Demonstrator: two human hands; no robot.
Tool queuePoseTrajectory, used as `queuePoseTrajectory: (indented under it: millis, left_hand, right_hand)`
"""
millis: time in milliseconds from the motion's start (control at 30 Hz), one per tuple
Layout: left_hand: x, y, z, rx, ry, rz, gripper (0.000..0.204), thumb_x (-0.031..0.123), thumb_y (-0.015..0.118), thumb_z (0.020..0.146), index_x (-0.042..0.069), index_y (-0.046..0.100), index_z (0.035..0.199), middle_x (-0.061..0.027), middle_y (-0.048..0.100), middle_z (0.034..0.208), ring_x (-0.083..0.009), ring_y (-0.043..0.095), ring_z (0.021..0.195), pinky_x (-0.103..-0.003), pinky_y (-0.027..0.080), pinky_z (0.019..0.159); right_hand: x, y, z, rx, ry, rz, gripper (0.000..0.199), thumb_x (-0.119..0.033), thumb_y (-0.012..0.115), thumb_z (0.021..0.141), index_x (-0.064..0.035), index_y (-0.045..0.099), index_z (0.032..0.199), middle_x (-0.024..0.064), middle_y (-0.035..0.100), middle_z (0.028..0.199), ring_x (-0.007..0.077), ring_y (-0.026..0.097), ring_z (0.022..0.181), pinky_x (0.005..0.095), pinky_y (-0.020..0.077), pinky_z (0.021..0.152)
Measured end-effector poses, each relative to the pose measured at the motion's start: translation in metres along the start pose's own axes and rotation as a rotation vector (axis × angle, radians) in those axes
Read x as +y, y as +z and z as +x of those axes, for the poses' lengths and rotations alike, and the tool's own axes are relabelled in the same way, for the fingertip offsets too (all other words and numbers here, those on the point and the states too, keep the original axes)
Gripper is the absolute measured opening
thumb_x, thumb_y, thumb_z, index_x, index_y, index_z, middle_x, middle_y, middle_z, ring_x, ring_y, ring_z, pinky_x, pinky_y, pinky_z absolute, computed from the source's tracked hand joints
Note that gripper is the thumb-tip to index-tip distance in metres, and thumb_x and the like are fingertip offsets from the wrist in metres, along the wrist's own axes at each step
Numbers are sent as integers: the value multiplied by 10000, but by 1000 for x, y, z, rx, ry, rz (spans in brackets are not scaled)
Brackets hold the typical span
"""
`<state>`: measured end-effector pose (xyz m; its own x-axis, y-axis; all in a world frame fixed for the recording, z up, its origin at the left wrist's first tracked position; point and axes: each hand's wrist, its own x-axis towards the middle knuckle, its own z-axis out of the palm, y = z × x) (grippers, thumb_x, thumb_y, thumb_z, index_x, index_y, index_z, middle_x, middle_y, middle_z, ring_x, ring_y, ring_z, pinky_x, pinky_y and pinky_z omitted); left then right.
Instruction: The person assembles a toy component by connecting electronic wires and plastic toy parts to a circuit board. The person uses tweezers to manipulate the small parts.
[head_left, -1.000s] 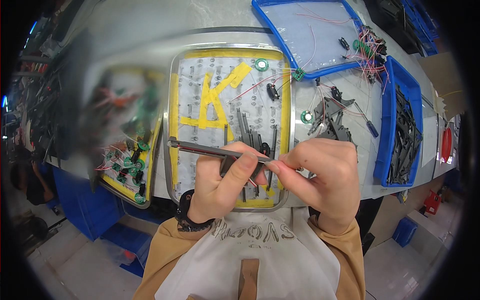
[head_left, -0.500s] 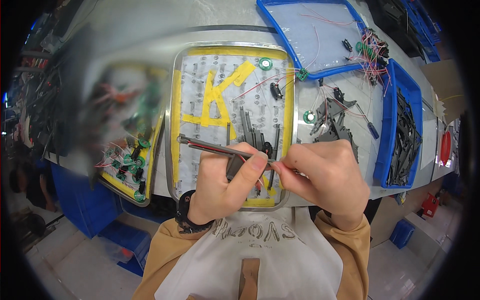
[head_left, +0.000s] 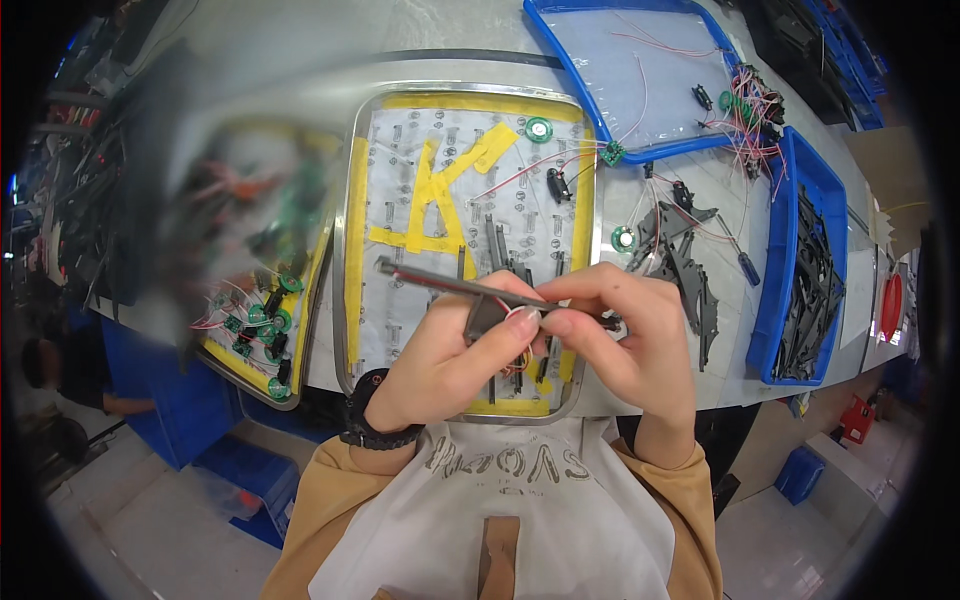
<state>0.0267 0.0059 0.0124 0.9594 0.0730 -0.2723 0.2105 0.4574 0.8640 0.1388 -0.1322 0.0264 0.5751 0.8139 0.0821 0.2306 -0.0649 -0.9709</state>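
Both hands hold a long dark grey plastic part above a metal-rimmed tray. Red and white wires run along and out of it, some looping below the fingers. My left hand is closed around its middle, thumb pressed on the wires. My right hand pinches the right end between thumb and fingers, close to the left fingertips. What the fingertips press on is partly hidden. Beneath lie several slim dark plastic strips. Farther back in the tray are a round green-rimmed part and a small black part with wires.
The metal tray is lined with paper and yellow tape. To the right are loose dark plastic pieces, a screwdriver and a blue bin of dark parts. A blue tray stands behind; a tray of wired green parts sits left.
My right hand has opened from a tight fist-like pinch to longer, straighter fingers on the part. The part has shifted slightly right, with more loose wire showing under my left thumb.
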Motion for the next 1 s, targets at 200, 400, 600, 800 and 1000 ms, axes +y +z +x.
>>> queuePoseTrajectory:
  millis: [200,400,600,800,1000]
  left_hand:
    - [-7,9,4,9,9,-216,252,106,473,871,-14,447,1092,-89,567,882,-144,585,792,-237,448,694]
    - [-15,9,11,26,51,-260,228,160,422,908,-11,466,1054,-59,562,777,-45,499,583,-170,358,501]
    - [-20,13,11,182,22,-101,191,146,511,875,-6,494,990,-25,552,735,-25,465,584,-163,374,512]
    - [-22,14,11,222,146,-37,162,95,562,842,-27,530,944,-10,559,759,-38,508,682,-172,420,601]
    - [-23,14,11,116,293,-8,163,76,627,788,-33,565,892,-13,560,744,-47,508,659,-182,409,566]
  right_hand:
    - [4,1,-3,232,152,97,52,21,600,745,35,577,789,51,589,609,79,554,532,196,417,479]
    - [4,9,-11,397,-87,-156,80,37,626,718,27,570,775,73,595,655,90,549,526,199,406,464]
    - [4,6,-9,408,-150,-232,103,42,618,724,33,553,803,84,597,669,104,565,542,205,416,475]
    - [9,5,-14,350,-69,52,71,-6,564,799,29,527,848,16,545,628,40,457,513,171,347,475]
    - [9,1,-19,215,243,596,120,-116,500,869,3,513,881,-64,442,601,-2,335,503,159,250,453]
